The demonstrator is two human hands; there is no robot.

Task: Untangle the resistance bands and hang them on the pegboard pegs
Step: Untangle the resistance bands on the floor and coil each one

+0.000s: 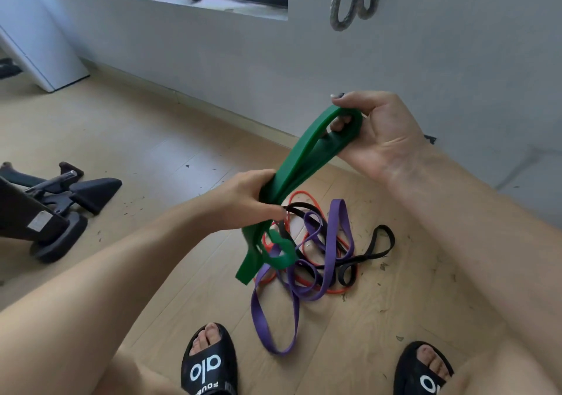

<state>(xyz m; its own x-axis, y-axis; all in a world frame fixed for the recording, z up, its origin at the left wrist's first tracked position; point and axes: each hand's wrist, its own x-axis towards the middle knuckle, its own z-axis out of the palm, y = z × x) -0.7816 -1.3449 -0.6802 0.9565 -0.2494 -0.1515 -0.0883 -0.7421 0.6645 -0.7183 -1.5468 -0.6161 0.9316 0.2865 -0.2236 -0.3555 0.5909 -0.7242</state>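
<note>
1. The green band [307, 157] was held up over the floor [158, 151] between both hands, stretched from the right hand [377, 133] down to the left hand [246, 200], with its lower end dangling into the heap below.
2. The right hand's fingers were curled through the band's top loop, thumb over the outside; the left hand's fingers were clenched round the doubled strap lower down.
3. The band looked like broad flat rubber: soft, floppy and light, likely grippy rather than slippery, and in no way fragile. It would probably stretch and spring back if pulled hard.
4. A loop end seemed the best place to hold it, since that same loop could go over a peg; the second hand could slide along the strap to feed it free.
5. The purple band [292, 291], the black band [374, 251] and the thin red band [304, 197] lay knotted together on the floor, just under the hands, with the green tail touching them. Tugging might tighten the knot, so threading looked safer.
6. The floor was pale wood plank, scattered with small dark flecks.
7. A grey wall [456, 45] stood close behind, with a grey braided rope [352, 2] hanging from above the frame; no pegs could be seen.
8. Dark exercise equipment [54, 209] sat to the left, and two feet in black slides [209, 364] stood near the heap.
</note>
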